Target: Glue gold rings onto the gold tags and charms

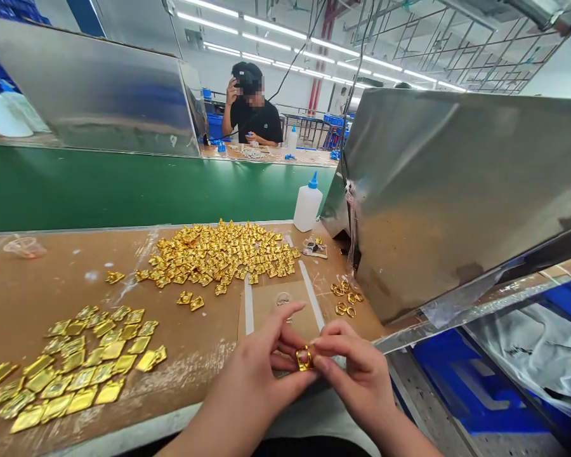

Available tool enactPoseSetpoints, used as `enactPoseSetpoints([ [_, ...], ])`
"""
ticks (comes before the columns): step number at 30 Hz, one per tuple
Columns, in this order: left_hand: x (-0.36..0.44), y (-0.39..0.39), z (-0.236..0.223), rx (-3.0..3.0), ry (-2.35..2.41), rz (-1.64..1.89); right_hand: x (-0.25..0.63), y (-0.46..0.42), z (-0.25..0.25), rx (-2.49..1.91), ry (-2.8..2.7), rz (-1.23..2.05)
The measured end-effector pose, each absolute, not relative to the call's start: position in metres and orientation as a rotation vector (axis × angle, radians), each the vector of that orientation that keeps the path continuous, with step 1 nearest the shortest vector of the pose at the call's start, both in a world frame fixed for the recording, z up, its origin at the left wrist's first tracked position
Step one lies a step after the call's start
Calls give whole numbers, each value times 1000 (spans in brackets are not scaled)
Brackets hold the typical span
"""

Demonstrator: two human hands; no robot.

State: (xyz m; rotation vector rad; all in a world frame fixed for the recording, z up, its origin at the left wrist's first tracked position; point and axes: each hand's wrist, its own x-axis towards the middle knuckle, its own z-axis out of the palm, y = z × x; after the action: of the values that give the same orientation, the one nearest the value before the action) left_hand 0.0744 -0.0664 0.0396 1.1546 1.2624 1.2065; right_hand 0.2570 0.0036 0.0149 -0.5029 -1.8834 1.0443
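Note:
Near the front edge of the bench, a small gold square frame piece [304,358] with an opening in its middle is held between both hands. My left hand [261,362] grips its left side, with the thumb below and one finger raised above. The thumb and index finger of my right hand [356,362] pinch its right edge. Beyond the hands lies a large heap of small gold pieces [223,254]. Flat gold pieces [76,374] lie in rough rows at the left. Several gold rings [345,298] sit to the right, past my right hand.
A cardboard sheet [266,311] with white tape strips lies on the brown bench [185,336]. Behind the heap stands a white bottle [308,206] with a blue cap. A metal panel [457,203] rises at the right. Across the green belt [147,190], a person [259,120] sits at another bench.

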Motion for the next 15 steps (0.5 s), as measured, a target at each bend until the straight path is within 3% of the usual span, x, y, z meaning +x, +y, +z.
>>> enactPoseSetpoints([
  [7,71,-68,47,849,1147,1212,269,14,30,-210,-2276,756],
  [15,72,-77,47,787,1115,1242,258,11,28,-81,-2175,512],
])
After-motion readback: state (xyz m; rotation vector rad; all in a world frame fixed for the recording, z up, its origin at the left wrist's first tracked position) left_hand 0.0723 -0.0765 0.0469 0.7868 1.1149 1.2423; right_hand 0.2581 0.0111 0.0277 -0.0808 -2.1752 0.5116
